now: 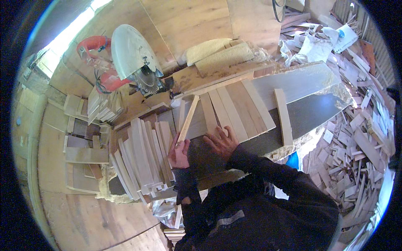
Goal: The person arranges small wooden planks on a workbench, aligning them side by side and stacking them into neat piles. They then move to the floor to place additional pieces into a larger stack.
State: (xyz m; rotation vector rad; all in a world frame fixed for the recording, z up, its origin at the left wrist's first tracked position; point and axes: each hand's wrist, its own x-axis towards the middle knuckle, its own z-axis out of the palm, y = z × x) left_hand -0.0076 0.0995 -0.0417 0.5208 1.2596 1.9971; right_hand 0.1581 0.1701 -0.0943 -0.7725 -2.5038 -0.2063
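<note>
Head view: you look down on a dark table [312, 117] with pale wood laid across it.
Left hand [180, 154]: your thumb and fingers look closed around the near end of a narrow wood strip [190, 118], which slants up and away from you, just left of the board row.
Right hand [223, 143]: fingers spread wide, gripping nothing you could lift; the tips seem to rest at the near ends of the leftmost boards.
Board row [239, 109]: several boards side by side, far ends near a wooden rail [226, 85]. If your spread fingers press unevenly, a board could slide and widen the dark gap at the left.
Strip risk: held at one end only, it could twist or knock the row if your grip loosens.
Loose board [283, 117]: apart from the row, to its right; its near end reaches the table's front edge, so a sleeve brushing it might tip it off.
Standing stack [144, 154]: packed left of your left hand; an elbow bump could topple it.
Saw blade [149, 82]: teeth exposed beyond the stack; whether it spins, you cannot tell. Reaching that way could cut you.
</note>
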